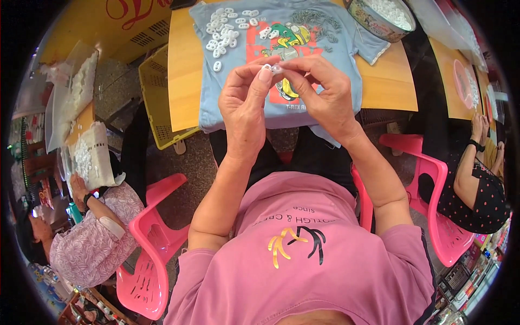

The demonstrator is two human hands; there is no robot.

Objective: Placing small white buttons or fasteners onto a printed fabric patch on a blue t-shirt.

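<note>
Bright even daylight, soft shadows, sharp centre, fisheye-bent dark rim.

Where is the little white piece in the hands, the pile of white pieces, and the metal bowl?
small white piece (272, 67): head view, its middle, pinched between both hands.
pile of white pieces (225, 30): head view, centre of the heap on the blue shirt.
metal bowl (374, 24): head view, its outer wall.

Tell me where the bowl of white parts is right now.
In the head view, the bowl sits at the table's far right corner, just right of the blue shirt and beyond the right hand.
</note>
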